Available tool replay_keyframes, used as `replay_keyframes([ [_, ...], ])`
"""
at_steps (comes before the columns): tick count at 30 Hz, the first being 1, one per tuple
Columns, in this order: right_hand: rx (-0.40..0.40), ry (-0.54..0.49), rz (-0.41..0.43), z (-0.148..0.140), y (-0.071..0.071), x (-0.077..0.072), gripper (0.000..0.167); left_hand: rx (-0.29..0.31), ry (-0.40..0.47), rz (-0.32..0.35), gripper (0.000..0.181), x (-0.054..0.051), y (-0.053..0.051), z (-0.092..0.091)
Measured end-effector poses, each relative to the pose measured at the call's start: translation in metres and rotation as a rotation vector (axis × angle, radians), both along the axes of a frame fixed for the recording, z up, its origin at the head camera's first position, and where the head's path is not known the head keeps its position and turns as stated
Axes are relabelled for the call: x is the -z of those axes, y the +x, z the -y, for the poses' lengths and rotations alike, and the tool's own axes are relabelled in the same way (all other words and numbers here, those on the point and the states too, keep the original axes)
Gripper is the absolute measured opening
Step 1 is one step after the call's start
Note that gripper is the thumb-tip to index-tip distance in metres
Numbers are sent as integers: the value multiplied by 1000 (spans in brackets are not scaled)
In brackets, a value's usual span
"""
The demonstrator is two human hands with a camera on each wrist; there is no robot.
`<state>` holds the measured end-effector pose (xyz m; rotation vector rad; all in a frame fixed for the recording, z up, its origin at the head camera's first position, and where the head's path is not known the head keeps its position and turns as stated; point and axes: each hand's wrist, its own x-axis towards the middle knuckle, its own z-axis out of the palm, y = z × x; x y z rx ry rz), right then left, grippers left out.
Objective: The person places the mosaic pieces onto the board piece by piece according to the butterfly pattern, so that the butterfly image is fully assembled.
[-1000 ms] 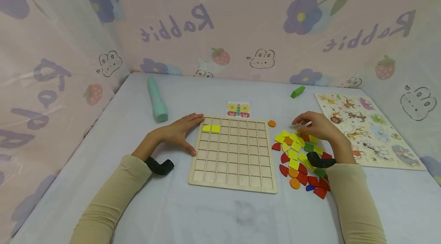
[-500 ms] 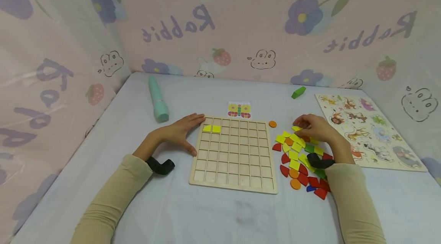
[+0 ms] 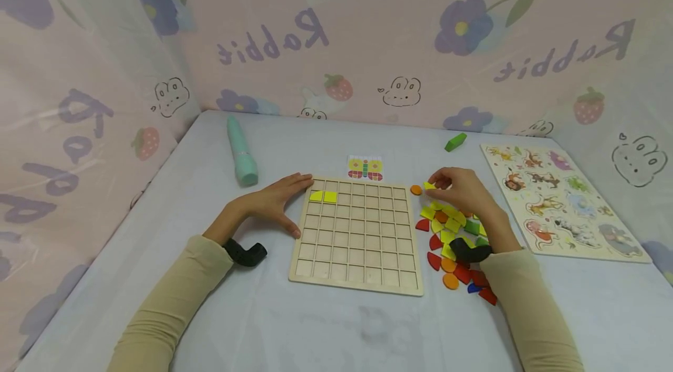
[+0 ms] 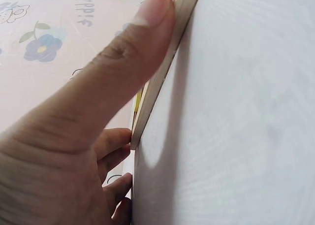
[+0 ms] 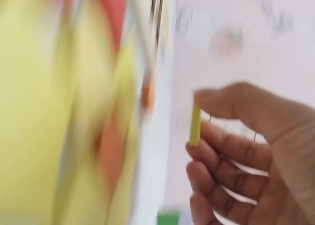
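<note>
A yellow flat tile [image 5: 195, 126] is pinched between the thumb and fingers of my right hand [image 3: 462, 188], raised beside an orange disc [image 3: 416, 190]. My left hand [image 3: 268, 204] rests at the upper left of the wooden grid board [image 3: 354, 289], thumb and fingertips against its edge, fingers fairly straight. On the board, a yellow curved-edge tile [image 3: 316, 195] and a yellow square tile [image 3: 330, 197] lie side by side in neighbouring cells. Loose tiles in yellow, red, green, orange and blue, such as a red quarter-circle [image 3: 433, 261], lie under and around my right forearm, which hides some.
A small butterfly pattern card [image 3: 365, 167] lies behind the board. At the back left is a mint-green tapered cylinder [image 3: 242, 153]. A green block [image 3: 455, 142] lies at the back right, near an animal puzzle board [image 3: 573, 246]. Patterned cloth walls surround the table.
My right hand has picked a yellow tile from the top of the pile and moved left with it, towards the orange disc. The left hand stays on the board's edge.
</note>
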<state>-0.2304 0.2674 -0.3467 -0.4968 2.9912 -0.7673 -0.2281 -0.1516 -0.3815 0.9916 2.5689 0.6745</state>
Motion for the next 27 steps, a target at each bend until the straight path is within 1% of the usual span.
replay_keyframes([
  [3, -33, -25, -30, 36, 3, -6, 25, 3, -1, -9, 116, 1, 0, 0],
  [6, -99, -50, -45, 71, 5, -9, 23, 8, -2, -21, 116, 3, -2, 0],
  [10, -198, -68, -46, 109, 7, -7, 22, 12, -3, -24, 116, 4, -2, 0],
  [12, -222, -71, -33, 123, 6, -5, 21, 11, -7, -20, 116, 4, -2, 0],
  [13, -234, -68, -23, 129, 6, -3, 21, 9, -9, -16, 116, 4, -2, 0],
  [15, -231, -63, 0, 138, 5, 1, 21, 6, -13, -13, 116, 3, -2, 0],
  [20, -199, -49, 52, 152, 1, 11, 23, 0, -17, -11, 116, 3, -1, 1],
  [23, -195, -47, 49, 155, 0, 17, 24, -3, -21, -7, 117, 3, -2, 1],
  [27, -206, -61, 11, 157, -1, 20, 26, 1, -17, -13, 117, 3, -3, 2],
])
